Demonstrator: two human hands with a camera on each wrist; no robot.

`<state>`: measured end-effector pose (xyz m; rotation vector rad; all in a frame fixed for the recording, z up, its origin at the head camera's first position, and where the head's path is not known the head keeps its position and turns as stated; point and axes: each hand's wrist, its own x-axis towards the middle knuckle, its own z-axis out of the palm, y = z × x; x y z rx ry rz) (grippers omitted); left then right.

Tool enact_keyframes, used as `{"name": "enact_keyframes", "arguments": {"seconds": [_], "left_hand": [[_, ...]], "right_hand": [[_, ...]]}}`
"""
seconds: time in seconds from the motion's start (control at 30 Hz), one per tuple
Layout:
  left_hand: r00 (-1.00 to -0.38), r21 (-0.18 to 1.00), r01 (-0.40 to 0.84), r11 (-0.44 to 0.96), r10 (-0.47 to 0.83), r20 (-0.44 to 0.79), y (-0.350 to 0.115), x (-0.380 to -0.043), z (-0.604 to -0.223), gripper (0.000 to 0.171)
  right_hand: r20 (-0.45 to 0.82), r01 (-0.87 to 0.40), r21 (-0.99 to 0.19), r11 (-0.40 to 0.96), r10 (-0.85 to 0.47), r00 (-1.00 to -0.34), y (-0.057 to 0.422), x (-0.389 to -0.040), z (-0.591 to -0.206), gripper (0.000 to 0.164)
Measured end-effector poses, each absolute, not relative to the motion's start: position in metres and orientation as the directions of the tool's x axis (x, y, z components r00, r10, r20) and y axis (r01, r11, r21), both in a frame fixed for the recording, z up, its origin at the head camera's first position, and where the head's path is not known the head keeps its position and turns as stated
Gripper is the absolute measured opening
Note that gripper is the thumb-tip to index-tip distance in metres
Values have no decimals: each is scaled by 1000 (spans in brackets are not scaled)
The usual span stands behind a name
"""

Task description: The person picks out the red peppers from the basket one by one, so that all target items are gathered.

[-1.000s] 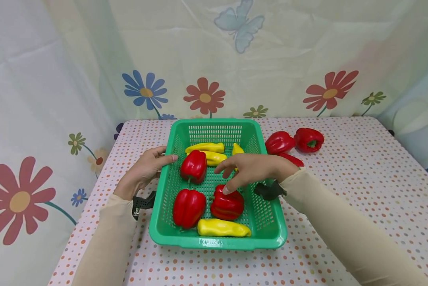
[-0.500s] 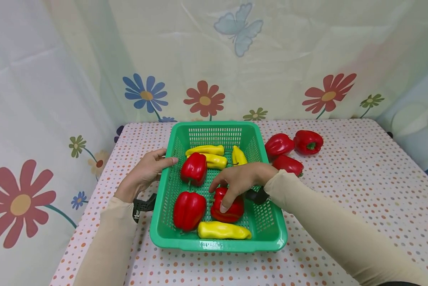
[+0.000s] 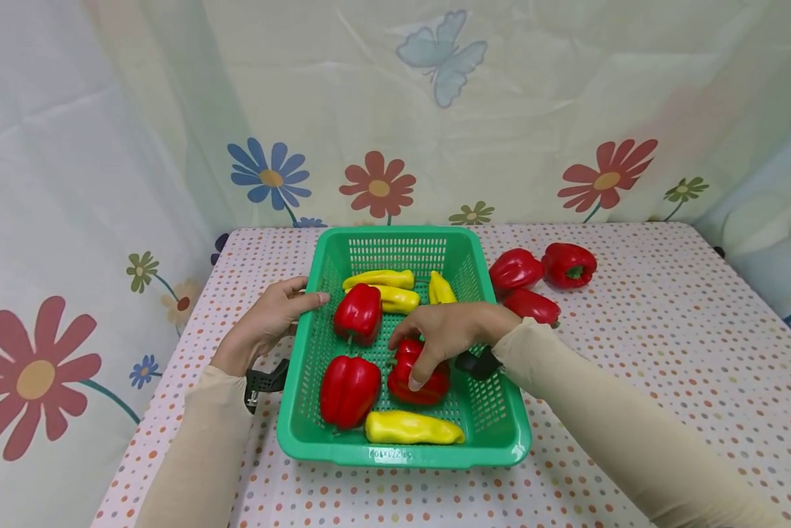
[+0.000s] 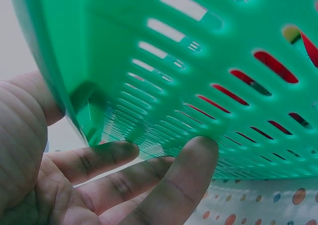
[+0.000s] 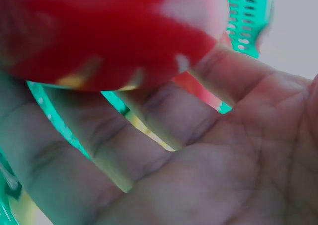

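Note:
My left hand (image 3: 267,317) holds the left rim of a green plastic basket (image 3: 402,456). Its thumb lies over the rim, and in the left wrist view the fingers (image 4: 171,185) rest against the slotted outer wall. Inside the basket, my right hand (image 3: 438,330) grips a red bell pepper (image 3: 420,385) from above, the thumb on the near side. The right wrist view has the pepper (image 5: 114,31) close against curled fingers. Two other red bell peppers, one front left (image 3: 350,392) and one behind it (image 3: 359,315), stay in the basket.
Several yellow peppers lie in the basket: one long one (image 3: 414,427) along the front, others (image 3: 378,278) at the back. Right of the basket, red bell peppers (image 3: 516,269) rest on the dotted tablecloth (image 3: 646,323). A flower-print curtain (image 3: 514,110) hangs behind the table.
My right hand has come down from above the basket and closed round the red bell pepper, which now sits slightly higher in the head view. The left hand stays at the rim.

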<state>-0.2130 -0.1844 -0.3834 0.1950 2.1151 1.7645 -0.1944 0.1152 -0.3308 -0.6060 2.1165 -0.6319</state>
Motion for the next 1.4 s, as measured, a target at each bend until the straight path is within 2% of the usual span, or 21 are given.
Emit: {"name": "enact_keyframes", "arguments": {"seconds": [0.27,0.5,0.67,1.17,1.4], "left_hand": [[-916,972,-119,203,355,-186,-186,-211,-385,54],[-916,973,-116,201,358,-183,-186,-212,-385,55],[-913,972,-118,204,362,-186,-186,-212,-385,55],[-916,969,-129,210,350,-197,-186,-213,-383,55],[-917,967,-130,218,346,-201,-187,-212,-382,55]], "right_hand": [[-486,-177,-668,723,-604,-632,132,-194,-315,79],[-407,-108,-754,648,-590,-698,152,-194,-307,76],[-347,-105,-784,612,-572,-743,168,-191,-303,75],[-190,-154,-837,525,-542,-819,198,-185,-286,67],[-161,-146,-837,527,-494,-854,210,-185,-282,73]]}}
